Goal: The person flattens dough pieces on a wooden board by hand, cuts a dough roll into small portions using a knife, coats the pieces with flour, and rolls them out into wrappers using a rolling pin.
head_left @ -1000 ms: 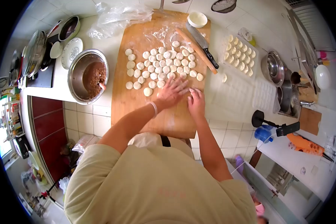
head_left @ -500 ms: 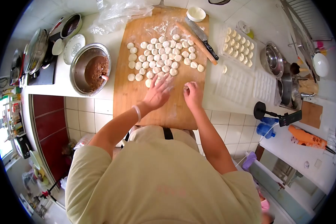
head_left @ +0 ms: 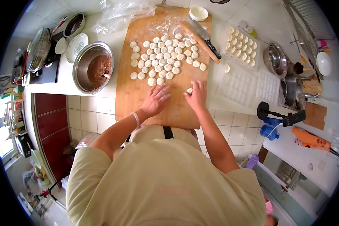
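Many small white dough rounds (head_left: 161, 56) lie spread over the floured wooden board (head_left: 139, 101). My left hand (head_left: 156, 99) rests low over the board just below the rounds, fingers spread and holding nothing. To its right, my right hand (head_left: 196, 95) has its thumb and fingers around one small dough piece (head_left: 190, 90) at the board's right side. A rolling pin (head_left: 199, 42) and a knife (head_left: 204, 35) lie slanted side by side at the board's upper right.
Left of the board stands a metal bowl of filling (head_left: 76, 71). On the right are a tray of dumplings (head_left: 231, 54), a single dumpling (head_left: 227, 68), moulded trays (head_left: 235, 88) and metal bowls (head_left: 275, 60). A white bowl (head_left: 198, 14) and plastic bag (head_left: 120, 15) sit at the back.
My hands were close together near the lower rounds; my left hand has moved left and down, away from my right hand. A dough piece now shows at my right fingertips.
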`<state>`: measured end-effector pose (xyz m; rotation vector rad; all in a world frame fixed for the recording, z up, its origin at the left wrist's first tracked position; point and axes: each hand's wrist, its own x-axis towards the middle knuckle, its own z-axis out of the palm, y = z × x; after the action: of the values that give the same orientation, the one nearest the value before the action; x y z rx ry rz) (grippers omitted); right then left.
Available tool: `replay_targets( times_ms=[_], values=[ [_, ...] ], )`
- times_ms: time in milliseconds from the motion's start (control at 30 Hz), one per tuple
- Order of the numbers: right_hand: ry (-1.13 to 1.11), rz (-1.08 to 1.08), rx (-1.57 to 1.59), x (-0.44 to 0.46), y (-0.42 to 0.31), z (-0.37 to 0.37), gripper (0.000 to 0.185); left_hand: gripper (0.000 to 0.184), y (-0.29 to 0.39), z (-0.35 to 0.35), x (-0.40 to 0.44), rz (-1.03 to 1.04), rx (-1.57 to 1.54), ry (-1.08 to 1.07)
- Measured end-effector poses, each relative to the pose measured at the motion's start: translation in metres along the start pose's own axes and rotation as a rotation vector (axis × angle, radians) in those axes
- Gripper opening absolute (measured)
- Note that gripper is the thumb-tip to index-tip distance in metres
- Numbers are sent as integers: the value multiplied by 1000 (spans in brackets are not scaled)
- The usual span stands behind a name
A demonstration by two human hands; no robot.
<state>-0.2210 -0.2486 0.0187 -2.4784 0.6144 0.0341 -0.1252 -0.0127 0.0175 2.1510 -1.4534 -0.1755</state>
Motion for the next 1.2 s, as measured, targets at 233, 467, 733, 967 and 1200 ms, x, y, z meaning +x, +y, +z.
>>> replay_targets(
  times_ms=[233,467,733,967,1200],
  values=[
    [137,-225,-286,20,-19,34,83,53,-9,-13,-13,-109,48,32],
    [297,-26,-110,23,1,22,77,77,-99,-40,-4,-601,119,282],
    [361,-205,60,125,-46,47,71,81,-100,0,100,-748,68,329],
    [485,-150,-192,178,11,-26,46,65,-17,-21,101,-301,140,-337],
    [260,-151,-265,215,14,-54,33,52,-61,4,127,-14,307,-189]
  ],
)
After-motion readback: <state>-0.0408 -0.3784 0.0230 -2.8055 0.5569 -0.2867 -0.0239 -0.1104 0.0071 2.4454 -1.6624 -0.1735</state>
